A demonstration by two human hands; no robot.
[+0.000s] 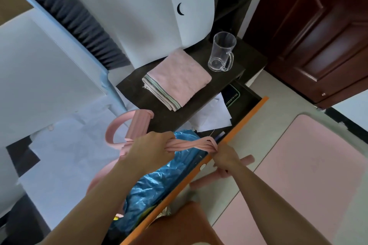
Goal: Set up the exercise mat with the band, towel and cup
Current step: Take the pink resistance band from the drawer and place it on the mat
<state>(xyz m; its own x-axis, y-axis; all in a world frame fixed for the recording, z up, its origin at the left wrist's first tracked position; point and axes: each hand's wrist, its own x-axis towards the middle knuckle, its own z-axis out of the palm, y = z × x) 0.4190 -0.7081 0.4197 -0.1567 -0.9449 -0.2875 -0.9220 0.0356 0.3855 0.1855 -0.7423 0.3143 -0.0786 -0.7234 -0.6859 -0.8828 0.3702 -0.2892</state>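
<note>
A dark table [137, 93] carries a folded pink towel [177, 79] and, apart from it at the far corner, an upright clear glass mug [221, 53]. A pink exercise mat [310, 161] lies flat on the pale floor [264, 117].

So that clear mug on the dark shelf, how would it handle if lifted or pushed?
The clear mug looks empty, so probably light, with a handle to grip. It seems glass: likely slippery and breakable. Tall with a narrower base, it might tip if pushed.
</note>
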